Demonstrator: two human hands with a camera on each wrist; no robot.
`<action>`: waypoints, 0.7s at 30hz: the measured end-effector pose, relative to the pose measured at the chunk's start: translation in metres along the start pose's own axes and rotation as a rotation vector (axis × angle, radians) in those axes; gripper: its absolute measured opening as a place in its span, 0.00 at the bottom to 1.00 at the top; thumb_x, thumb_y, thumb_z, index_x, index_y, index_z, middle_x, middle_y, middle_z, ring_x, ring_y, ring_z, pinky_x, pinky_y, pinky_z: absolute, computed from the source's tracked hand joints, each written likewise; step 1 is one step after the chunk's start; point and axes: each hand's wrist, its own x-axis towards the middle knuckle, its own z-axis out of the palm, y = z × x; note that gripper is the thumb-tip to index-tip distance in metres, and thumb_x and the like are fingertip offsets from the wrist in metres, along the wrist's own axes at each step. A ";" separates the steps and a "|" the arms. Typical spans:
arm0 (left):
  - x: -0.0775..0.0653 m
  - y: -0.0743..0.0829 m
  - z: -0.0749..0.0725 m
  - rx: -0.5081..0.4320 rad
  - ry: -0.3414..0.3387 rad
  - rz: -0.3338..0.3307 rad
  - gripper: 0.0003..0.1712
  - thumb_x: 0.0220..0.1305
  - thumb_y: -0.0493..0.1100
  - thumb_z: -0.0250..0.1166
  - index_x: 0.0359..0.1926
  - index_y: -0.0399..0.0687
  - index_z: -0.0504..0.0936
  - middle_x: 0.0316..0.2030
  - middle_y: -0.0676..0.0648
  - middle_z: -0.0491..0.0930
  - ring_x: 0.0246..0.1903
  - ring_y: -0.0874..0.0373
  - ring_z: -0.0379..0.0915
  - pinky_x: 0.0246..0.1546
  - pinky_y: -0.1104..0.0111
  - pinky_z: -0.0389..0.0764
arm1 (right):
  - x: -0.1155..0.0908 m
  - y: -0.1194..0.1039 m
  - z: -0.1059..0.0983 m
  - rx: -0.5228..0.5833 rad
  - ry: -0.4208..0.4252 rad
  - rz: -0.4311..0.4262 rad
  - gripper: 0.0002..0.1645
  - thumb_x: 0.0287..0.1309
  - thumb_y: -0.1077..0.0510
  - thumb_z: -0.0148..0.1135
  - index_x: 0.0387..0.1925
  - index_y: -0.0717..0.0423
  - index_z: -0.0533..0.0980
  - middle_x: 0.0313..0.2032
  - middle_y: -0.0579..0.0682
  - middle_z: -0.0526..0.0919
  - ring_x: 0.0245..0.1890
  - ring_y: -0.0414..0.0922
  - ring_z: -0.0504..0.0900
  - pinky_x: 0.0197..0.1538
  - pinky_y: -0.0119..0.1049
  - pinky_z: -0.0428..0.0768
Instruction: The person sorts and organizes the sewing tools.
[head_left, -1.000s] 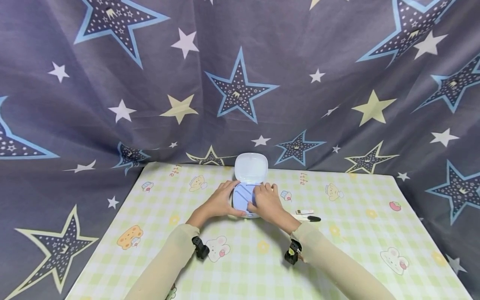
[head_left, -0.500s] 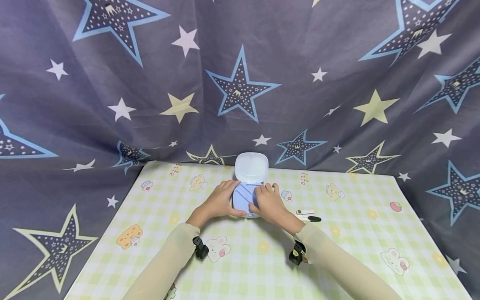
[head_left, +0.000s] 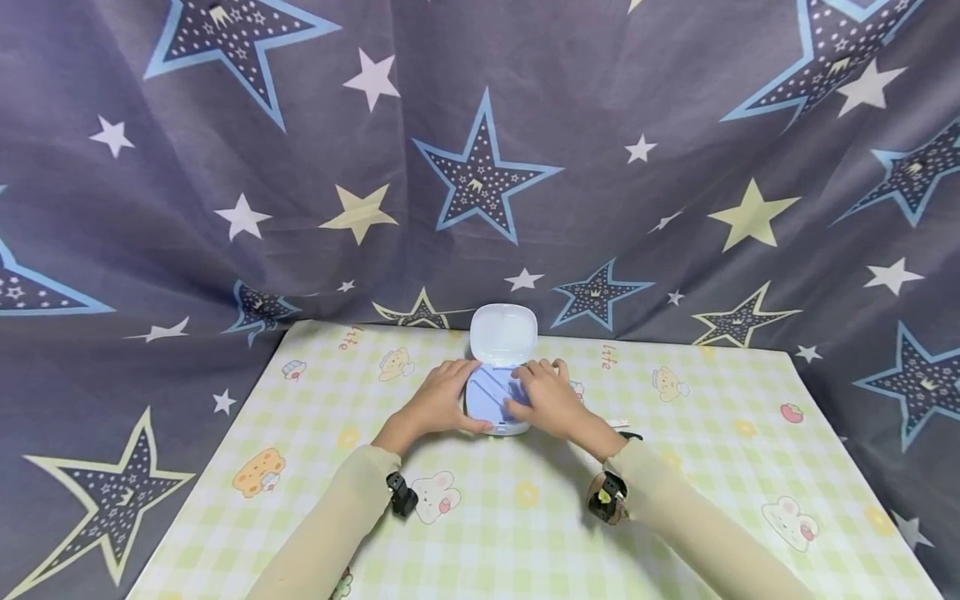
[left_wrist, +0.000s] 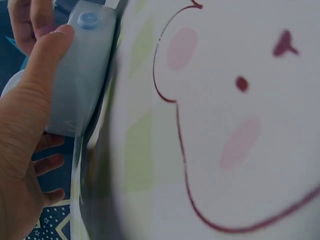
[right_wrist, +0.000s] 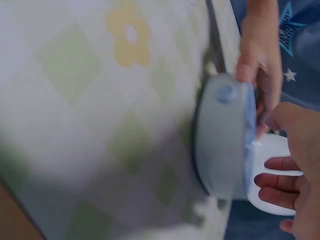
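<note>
A small plastic case with its white lid (head_left: 504, 333) standing up sits on the table's far middle. Inside lies a blue tray (head_left: 486, 393) with slanting lines. My left hand (head_left: 437, 406) grips the case's left side, thumb at the front and fingers behind. In the left wrist view, that thumb lies near the round blue latch (left_wrist: 89, 20). Over the tray's right part is my right hand (head_left: 553, 402), fingers loosely bent. The right wrist view shows its thumb and fingers (right_wrist: 280, 182) apart beside the case body (right_wrist: 220, 140), nothing visible between them.
Right of the case, a small white stick (head_left: 618, 423) and a black-ended item (head_left: 632, 436) are mostly behind the right wrist. The checked tablecloth (head_left: 480, 550) spreads in front. A dark star-printed curtain (head_left: 315, 150) hangs behind the table.
My right hand has shifted slightly right on the tray, its fingers less tightly bent, and its wrist now covers part of the two small items. My left hand has stayed on the case.
</note>
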 end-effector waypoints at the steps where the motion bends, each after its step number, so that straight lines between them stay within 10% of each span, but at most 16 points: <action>1: 0.001 0.000 0.000 0.013 0.007 0.007 0.68 0.39 0.71 0.79 0.75 0.41 0.63 0.68 0.42 0.71 0.68 0.43 0.66 0.73 0.49 0.65 | -0.001 0.004 -0.004 0.010 0.007 -0.012 0.27 0.61 0.46 0.67 0.53 0.61 0.79 0.45 0.56 0.83 0.46 0.54 0.77 0.59 0.58 0.66; 21: 0.001 0.000 0.007 0.027 0.025 -0.005 0.69 0.39 0.71 0.80 0.75 0.41 0.62 0.68 0.40 0.71 0.68 0.43 0.66 0.72 0.48 0.66 | -0.060 0.066 -0.050 -0.191 -0.038 -0.261 0.14 0.51 0.54 0.75 0.37 0.52 0.80 0.34 0.46 0.78 0.38 0.46 0.72 0.50 0.51 0.69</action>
